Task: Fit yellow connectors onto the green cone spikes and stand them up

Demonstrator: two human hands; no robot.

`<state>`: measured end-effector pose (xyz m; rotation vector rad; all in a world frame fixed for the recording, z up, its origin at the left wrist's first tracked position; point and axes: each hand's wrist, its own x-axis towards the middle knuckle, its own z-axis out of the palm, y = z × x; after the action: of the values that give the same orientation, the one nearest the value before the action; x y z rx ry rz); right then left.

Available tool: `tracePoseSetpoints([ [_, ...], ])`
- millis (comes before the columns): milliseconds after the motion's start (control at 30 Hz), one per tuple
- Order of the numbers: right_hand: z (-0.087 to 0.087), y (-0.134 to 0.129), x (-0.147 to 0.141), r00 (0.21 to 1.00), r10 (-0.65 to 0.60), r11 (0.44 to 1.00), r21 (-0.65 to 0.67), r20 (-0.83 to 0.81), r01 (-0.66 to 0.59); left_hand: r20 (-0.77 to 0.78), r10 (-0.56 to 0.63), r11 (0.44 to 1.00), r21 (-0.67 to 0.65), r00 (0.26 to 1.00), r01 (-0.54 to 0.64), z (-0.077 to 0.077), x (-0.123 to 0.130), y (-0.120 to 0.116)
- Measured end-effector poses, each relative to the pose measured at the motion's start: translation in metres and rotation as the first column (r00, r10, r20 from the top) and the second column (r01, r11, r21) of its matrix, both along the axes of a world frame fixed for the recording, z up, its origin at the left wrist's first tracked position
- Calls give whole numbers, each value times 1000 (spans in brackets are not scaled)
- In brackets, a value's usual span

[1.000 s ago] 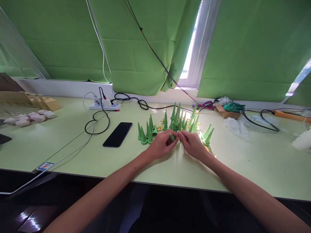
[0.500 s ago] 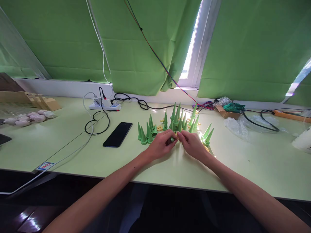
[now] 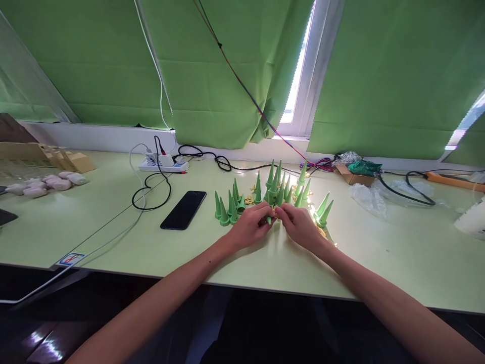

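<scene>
1. Fingers of the left hand (image 3: 248,225) are gripping a cone (image 3: 269,220), green, with only part of it showing under the curled fingers.
2. Thumb and forefinger of the right hand (image 3: 301,222) are meeting the left fingertips beside that cone. A yellowish speck is showing there, but I cannot tell whether the right hand is pinching it.
3. Both hands are working just in front of the middle cones (image 3: 273,190), so the held cone is sitting between the hands, on the near side of that cluster.
4. More cones are standing about: left cones (image 3: 224,217) beside the left hand, and right cones (image 3: 325,216) near the right wrist.
5. Yellow bits (image 3: 249,200) are lying among the cones.
6. Farther left, a phone (image 3: 184,210) is lying flat on the table (image 3: 397,273), screen dark.
7. Behind the phone, a power strip (image 3: 178,167) is resting near the wall, plugs sitting in it.
8. Well to the right, a clear bag (image 3: 367,199) is lying in front of a box (image 3: 356,178), and a green bag (image 3: 366,168) is resting on the box.
9. Green curtains (image 3: 235,91) are hanging behind everything.
</scene>
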<state>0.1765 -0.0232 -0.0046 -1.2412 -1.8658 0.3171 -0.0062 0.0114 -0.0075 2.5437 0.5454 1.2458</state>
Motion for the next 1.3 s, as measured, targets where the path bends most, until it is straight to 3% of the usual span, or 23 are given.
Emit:
tracePoseSetpoints([
  [600,1,0,1,999,7,1000,12,38,-8,-6,3,999,-32,1000,-3,2,1,-2],
  [1300,0,0,2,998,-2,1000,-4,62,2,-40,28,996,85,999,-25,0,2,-3],
])
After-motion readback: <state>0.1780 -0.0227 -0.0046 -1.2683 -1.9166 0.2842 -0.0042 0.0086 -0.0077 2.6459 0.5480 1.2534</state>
